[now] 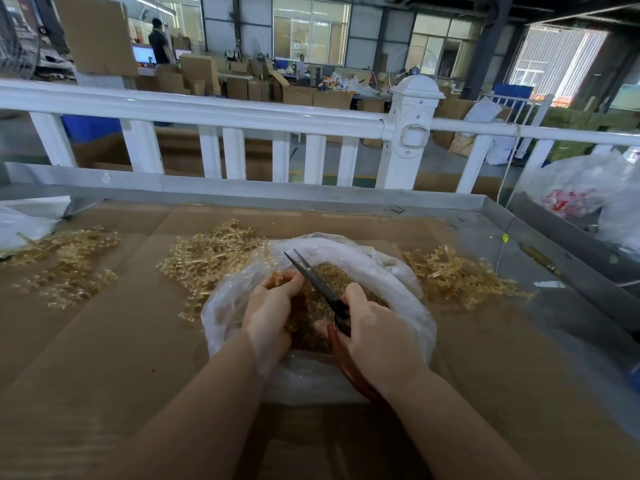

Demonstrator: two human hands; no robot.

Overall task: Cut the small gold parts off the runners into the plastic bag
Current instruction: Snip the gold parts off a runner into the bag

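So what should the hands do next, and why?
Probably squeeze the scissors shut. Their blades stand open beside the gold piece pinched in the left hand, right over the plastic bag, so a snip should drop the small parts in with the cut ones. The right hand already grips the handles.

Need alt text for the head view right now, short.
Over an open plastic bag of cut gold parts, the left hand pinches a runner while the right hand works scissors. Runner piles lie on cardboard.
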